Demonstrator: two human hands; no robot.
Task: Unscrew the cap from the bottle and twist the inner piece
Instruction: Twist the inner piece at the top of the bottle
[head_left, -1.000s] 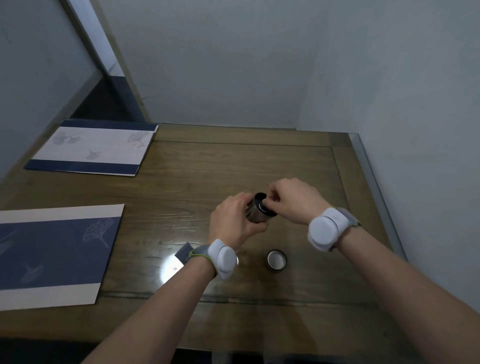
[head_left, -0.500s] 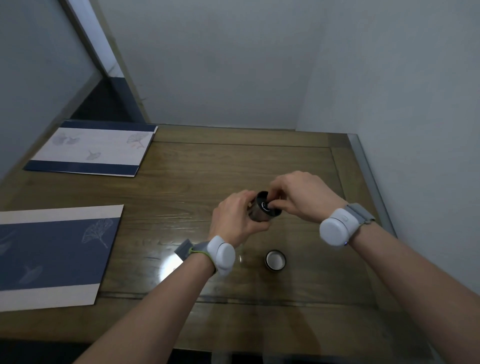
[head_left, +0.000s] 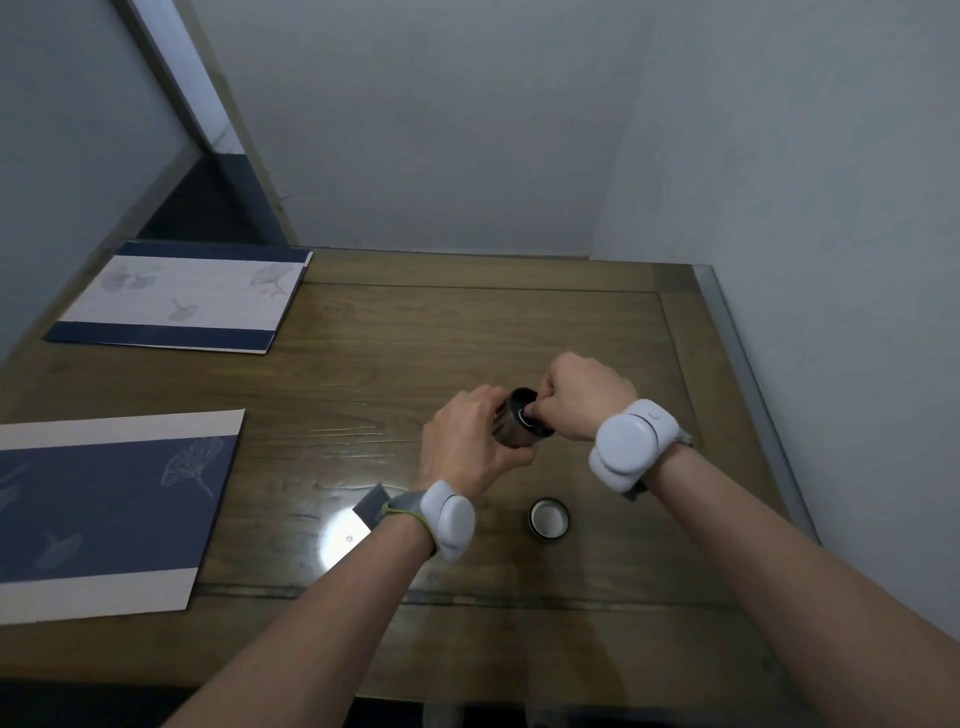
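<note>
Bottle (head_left: 511, 428): a small dark metal cylinder held above the worktop (head_left: 467, 332), tilted so its open mouth faces the person and the right hand; judged, the tilt is there to give the fingers a straight line into the mouth.
Left hand (head_left: 465, 441): wrapped around the body of the bottle from the left and from underneath, fingers closed on it; it acts as the brace, so the body does not turn when the inner piece is worked.
Right hand (head_left: 582, 397): curled, with its fingertips (head_left: 535, 410) pinched at the mouth of the bottle, on or in the dark inner piece (head_left: 527, 418); how firm the pinch is cannot be told, since the knuckles hide most of the contact.
Cap (head_left: 549, 518): off the bottle, lying on the worktop with its pale inside facing up, near the person and below the right wrist, apart from both hands; set there it stays out of the way yet within reach.
Step in hand: the unscrewing looks done, and the twisting of the inner piece appears to be under way.
Wrist bands: a white pod is strapped on each wrist (head_left: 631, 444).
Elsewhere: two blue and white mats (head_left: 114, 499) lie at the left of the worktop, well apart from the work.
Risk: a small piece held by fingertips alone may slip if it is stiff.
</note>
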